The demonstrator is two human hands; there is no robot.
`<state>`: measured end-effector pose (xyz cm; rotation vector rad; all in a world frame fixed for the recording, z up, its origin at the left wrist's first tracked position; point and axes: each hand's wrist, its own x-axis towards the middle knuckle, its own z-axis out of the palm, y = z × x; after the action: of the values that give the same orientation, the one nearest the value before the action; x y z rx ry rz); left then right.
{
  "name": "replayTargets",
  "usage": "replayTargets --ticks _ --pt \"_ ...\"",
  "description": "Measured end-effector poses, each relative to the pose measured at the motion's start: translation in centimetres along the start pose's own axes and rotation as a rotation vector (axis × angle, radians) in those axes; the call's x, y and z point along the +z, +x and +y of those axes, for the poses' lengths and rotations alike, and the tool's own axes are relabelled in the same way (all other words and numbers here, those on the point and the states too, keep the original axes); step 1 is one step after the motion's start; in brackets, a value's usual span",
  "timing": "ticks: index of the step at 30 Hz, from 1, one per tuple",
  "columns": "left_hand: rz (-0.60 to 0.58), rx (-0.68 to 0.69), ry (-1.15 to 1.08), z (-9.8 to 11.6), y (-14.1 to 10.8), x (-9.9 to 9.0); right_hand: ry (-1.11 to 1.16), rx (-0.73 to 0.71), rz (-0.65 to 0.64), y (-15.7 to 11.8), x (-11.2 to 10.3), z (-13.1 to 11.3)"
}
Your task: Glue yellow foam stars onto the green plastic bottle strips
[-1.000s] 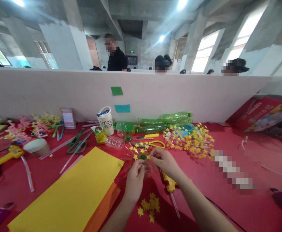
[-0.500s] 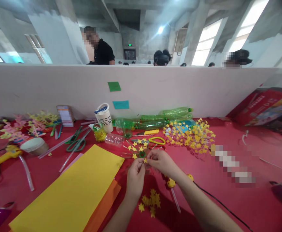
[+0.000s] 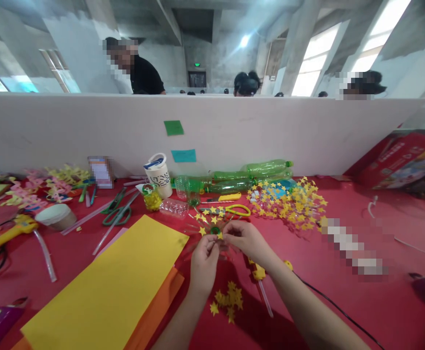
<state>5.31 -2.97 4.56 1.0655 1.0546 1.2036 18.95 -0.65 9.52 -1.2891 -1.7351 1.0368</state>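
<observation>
Just in front of me, my left hand [image 3: 204, 262] is closed in a pinch at the near edge of a cut-open clear plastic bottle piece [image 3: 197, 227] with a green centre. Which part it grips is hidden by the fingers. My right hand [image 3: 246, 240] pinches at a small yellow paper star [image 3: 220, 236] lying between both sets of fingertips. Other yellow stars [image 3: 205, 214] sit on the far strips of the bottle piece, spread around its centre. Nearer to me, a small pile of loose yellow stars [image 3: 229, 299] lies on the red table [image 3: 307, 296].
A yellow glue gun [image 3: 258, 271] lies under my right forearm, its black cord running right. Yellow paper sheets [image 3: 113, 277] cover the left front. Behind are scissors [image 3: 119, 215], a white cup [image 3: 159, 177], green bottles [image 3: 234, 184] and a star cluster [image 3: 299, 204]. A white partition [image 3: 270, 131] stands behind.
The view has shifted slightly. Both hands stay together at the star, with only small finger movement. Beyond the partition, a person in black has leaned down and to the left.
</observation>
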Motion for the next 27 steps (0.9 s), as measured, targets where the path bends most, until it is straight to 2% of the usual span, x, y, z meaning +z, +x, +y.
replayTargets --ticks 10,27 --pt "0.006 0.021 0.065 -0.2 -0.2 0.0 -0.08 0.015 0.021 0.3 0.4 0.6" --pt "-0.001 0.005 -0.004 0.1 -0.2 0.2 -0.177 0.011 0.079 0.3 1.2 1.5"
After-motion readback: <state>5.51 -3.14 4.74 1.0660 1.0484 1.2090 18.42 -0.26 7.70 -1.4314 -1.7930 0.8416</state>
